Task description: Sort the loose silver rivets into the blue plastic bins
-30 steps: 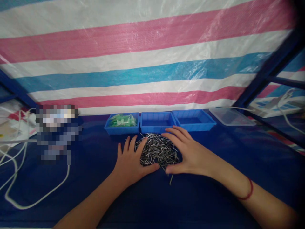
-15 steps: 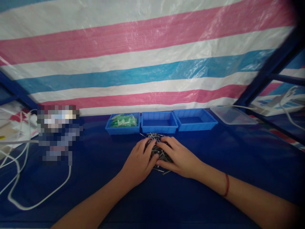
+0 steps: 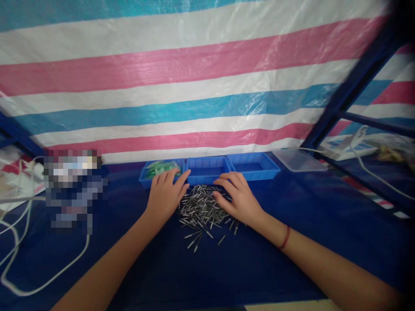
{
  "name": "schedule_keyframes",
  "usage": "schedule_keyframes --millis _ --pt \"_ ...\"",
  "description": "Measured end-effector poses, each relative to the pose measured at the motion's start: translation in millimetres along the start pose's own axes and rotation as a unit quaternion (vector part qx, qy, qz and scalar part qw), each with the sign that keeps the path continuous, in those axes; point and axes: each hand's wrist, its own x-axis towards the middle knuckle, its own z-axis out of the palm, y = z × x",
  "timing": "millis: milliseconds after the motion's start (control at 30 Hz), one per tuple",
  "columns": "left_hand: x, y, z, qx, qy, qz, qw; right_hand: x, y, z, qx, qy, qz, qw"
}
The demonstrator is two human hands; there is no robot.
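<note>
A heap of metal blind rivets lies on the blue tabletop, with several loose ones scattered at its near side. My left hand is open at the heap's left edge, fingers spread and reaching up in front of the left blue bin. Over the right side of the heap is my right hand, fingers apart and bent, with no rivet visibly gripped. Small green plastic pieces fill part of the left bin. Behind the rivets stand a middle blue bin and a right blue bin, both with nothing in them.
A clear plastic lid lies right of the bins. White cables loop over the table's left side beside a pixelated area. A striped plastic sheet hangs behind, and a dark blue metal frame rises at right.
My hands have moved apart from around the rivets, the left one going left toward the green-filled bin. The heap is now spread wider and more exposed. The view has shifted slightly.
</note>
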Motion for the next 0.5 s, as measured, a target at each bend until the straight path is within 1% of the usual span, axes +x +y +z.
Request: schedule_keyframes --millis 133,233,300,400,500 --pt "15 -7 6.5 0.044 -0.029 0.036 0.998 0 5 0 -0.048 -0.005 0.013 0.999" --pt "20 -7 13.5 0.043 -0.032 0.053 0.997 0 7 2 -0.083 -0.001 0.021 0.996" --pt "20 -8 17.2 0.037 -0.028 0.057 0.997 1 10 1 -0.089 0.010 0.023 0.996" --pt "17 -8 20.4 0.027 -0.016 0.054 0.998 0 10 -5 -0.063 0.018 0.007 0.998" --pt "13 -6 20.3 0.015 -0.009 0.047 0.999 -6 -2 -12 0.002 -0.019 -0.035 0.999"
